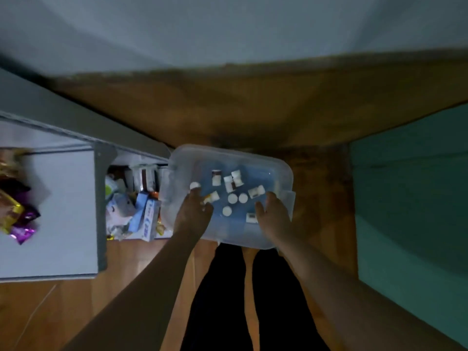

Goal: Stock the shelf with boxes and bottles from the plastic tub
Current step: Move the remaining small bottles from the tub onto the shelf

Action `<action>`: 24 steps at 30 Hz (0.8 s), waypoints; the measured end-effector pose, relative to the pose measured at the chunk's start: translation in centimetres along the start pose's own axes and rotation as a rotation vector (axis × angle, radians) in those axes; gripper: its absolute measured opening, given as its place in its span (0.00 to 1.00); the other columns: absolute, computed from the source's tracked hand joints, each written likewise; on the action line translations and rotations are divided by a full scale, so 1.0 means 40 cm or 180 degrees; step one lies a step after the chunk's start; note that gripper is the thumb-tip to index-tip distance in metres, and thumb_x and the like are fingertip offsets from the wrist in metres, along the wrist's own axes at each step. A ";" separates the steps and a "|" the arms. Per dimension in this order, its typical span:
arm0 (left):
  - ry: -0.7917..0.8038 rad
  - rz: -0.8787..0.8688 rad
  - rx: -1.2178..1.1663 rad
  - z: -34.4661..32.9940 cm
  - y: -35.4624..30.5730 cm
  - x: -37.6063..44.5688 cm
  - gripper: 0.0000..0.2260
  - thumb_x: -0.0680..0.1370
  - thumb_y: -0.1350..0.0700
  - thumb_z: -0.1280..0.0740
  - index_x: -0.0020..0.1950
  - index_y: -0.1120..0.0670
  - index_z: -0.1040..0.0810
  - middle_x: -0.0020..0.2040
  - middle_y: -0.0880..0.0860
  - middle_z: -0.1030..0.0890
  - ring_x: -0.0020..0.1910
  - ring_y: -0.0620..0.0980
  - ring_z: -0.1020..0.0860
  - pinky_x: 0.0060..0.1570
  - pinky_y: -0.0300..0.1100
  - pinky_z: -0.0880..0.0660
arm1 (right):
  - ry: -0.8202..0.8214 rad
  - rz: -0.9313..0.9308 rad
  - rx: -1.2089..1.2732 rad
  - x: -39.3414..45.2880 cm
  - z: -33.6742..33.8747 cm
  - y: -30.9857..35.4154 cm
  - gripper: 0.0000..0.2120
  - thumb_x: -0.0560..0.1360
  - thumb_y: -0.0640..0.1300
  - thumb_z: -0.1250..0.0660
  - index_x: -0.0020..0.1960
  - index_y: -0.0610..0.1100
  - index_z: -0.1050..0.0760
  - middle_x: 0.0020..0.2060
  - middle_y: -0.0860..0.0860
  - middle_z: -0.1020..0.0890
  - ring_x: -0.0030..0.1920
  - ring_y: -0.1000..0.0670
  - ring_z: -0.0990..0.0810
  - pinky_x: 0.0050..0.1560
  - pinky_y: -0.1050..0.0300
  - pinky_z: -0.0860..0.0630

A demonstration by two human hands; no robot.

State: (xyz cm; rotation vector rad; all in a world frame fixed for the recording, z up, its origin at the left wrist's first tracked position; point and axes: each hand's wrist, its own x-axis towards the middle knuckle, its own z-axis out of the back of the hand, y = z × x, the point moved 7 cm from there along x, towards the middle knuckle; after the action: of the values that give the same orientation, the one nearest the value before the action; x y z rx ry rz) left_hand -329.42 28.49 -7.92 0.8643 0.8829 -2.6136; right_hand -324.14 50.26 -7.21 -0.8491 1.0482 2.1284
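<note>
While both hands reach down into the plastic tub [177,168] on the floor, the left hand [193,215] has its fingers curled round a small white-capped bottle [212,197]; the right hand [274,215] rests spread and holds nothing. More bottles [229,183] lie loose on the tub's bottom. The shelf [100,198], just left of the tub, already looks crowded with boxes [147,215], so another bottle could tip or knock them. Dim light and blur could also spoil the grip.
</note>
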 end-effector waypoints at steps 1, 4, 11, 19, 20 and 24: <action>-0.0021 -0.0036 -0.0066 -0.023 -0.002 0.022 0.21 0.74 0.62 0.29 0.67 0.61 0.27 0.53 0.60 0.19 0.53 0.59 0.20 0.52 0.40 0.28 | 0.0012 -0.0087 0.0070 0.034 -0.027 -0.017 0.23 0.83 0.47 0.41 0.74 0.38 0.37 0.67 0.40 0.25 0.67 0.42 0.26 0.57 0.60 0.32; -0.0143 -0.0150 -0.0118 -0.087 -0.002 0.094 0.22 0.75 0.57 0.32 0.69 0.57 0.29 0.57 0.60 0.21 0.55 0.60 0.21 0.56 0.48 0.24 | -0.0099 -0.0338 0.0229 0.134 -0.091 -0.064 0.24 0.83 0.47 0.41 0.74 0.36 0.38 0.67 0.40 0.25 0.66 0.42 0.25 0.44 0.67 0.38; -0.0134 -0.0212 0.0412 -0.215 0.029 0.281 0.22 0.81 0.52 0.36 0.74 0.49 0.35 0.69 0.59 0.33 0.64 0.61 0.27 0.62 0.52 0.27 | -0.0699 -0.0810 0.0656 0.307 -0.186 -0.141 0.20 0.80 0.45 0.35 0.68 0.38 0.34 0.64 0.37 0.25 0.62 0.39 0.24 0.61 0.53 0.28; -0.0119 -0.0442 0.0667 -0.268 0.031 0.349 0.15 0.79 0.55 0.35 0.66 0.54 0.29 0.63 0.61 0.33 0.61 0.63 0.30 0.58 0.53 0.29 | -0.0795 -0.0061 0.0369 0.377 -0.214 -0.094 0.20 0.74 0.41 0.29 0.63 0.39 0.30 0.58 0.38 0.27 0.39 0.48 0.30 0.42 0.64 0.36; -0.0095 -0.0464 0.0669 -0.264 0.029 0.349 0.15 0.79 0.55 0.35 0.65 0.54 0.28 0.63 0.61 0.32 0.61 0.64 0.29 0.58 0.53 0.29 | -0.0770 -0.0046 0.0392 0.378 -0.211 -0.095 0.20 0.73 0.42 0.28 0.62 0.40 0.29 0.58 0.38 0.26 0.39 0.49 0.30 0.41 0.63 0.35; 0.0005 -0.0329 0.0659 -0.247 0.027 0.336 0.13 0.82 0.53 0.40 0.63 0.56 0.27 0.59 0.62 0.27 0.54 0.65 0.24 0.51 0.50 0.30 | -0.0613 0.0017 0.0227 0.360 -0.196 -0.094 0.17 0.74 0.41 0.32 0.62 0.40 0.27 0.56 0.37 0.24 0.53 0.40 0.24 0.45 0.60 0.36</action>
State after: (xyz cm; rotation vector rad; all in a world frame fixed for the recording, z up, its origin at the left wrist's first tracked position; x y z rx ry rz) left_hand -335.15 33.14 -22.92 0.8928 0.6825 -2.8327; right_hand -327.92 49.03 -23.56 -0.5950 1.0199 2.1158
